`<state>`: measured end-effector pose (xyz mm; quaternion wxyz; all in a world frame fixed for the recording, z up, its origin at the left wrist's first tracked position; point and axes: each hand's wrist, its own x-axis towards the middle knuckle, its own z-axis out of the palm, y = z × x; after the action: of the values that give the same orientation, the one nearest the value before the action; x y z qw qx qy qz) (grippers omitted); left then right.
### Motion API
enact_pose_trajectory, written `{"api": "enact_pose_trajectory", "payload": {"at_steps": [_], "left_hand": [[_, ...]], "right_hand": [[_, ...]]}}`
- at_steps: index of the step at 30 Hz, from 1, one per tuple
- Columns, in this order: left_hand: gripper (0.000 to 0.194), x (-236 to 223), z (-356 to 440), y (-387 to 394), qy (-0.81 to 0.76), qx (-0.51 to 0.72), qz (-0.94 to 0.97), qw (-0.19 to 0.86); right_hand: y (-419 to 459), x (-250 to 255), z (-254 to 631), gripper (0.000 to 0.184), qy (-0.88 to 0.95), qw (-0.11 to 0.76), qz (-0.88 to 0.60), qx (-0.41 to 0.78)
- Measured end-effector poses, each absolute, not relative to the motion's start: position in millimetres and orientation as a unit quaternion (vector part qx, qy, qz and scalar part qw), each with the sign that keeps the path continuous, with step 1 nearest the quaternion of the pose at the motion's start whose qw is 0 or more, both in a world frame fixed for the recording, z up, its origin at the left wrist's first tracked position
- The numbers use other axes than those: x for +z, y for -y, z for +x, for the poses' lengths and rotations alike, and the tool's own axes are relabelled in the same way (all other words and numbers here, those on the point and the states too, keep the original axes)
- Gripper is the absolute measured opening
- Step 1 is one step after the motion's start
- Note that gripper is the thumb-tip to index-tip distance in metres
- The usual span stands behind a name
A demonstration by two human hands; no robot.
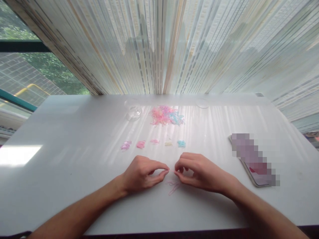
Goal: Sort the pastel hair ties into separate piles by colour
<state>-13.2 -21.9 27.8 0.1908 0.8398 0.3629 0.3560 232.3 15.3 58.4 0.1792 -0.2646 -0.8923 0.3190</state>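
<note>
My left hand [147,172] is closed in a pinch, thumb and forefinger together. Facing it across a small gap, my right hand [199,172] pinches too. A faint, thin pinkish strand [171,171] shows between the two sets of fingertips; its full shape is too small to make out. Just below the fingers lie a few thin pink-purple loops [173,187], like small elastic bands. Beyond my hands is a row of small piles: purple [126,145], deep pink [141,144], light pink [155,141], pale yellow [168,144] and blue [181,143].
A mixed heap of coloured loops [164,115] lies farther back on the white table [87,132]. Left of it stands a clear round container [134,113]; a clear disc, perhaps its lid [202,103], lies right. A phone [253,161] rests at the right. Striped curtains [154,49] border the back.
</note>
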Motion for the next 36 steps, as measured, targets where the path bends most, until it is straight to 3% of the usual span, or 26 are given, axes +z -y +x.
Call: {"api": "enact_pose_trajectory", "payload": {"at_steps": [9, 26, 31, 36], "left_hand": [[0.007, 35, -12, 19, -0.392, 0.385, 0.819, 0.164], [0.009, 38, -12, 18, -0.419, 0.382, 0.807, 0.164], [0.012, 53, -39, 5, -0.394, 0.321, 0.841, 0.184], [0.021, 69, -97, -17, -0.537, 0.244, 0.782, 0.203]], "right_hand": [[-19, 51, 228, 0.013, 0.905, 0.254, -0.259, 0.222], [-19, 48, 226, 0.01, 0.901, 0.28, -0.268, 0.197], [-19, 49, 227, 0.009, 0.902, 0.272, -0.272, 0.197], [-20, 49, 227, 0.014, 0.907, 0.244, -0.274, 0.207]]}}
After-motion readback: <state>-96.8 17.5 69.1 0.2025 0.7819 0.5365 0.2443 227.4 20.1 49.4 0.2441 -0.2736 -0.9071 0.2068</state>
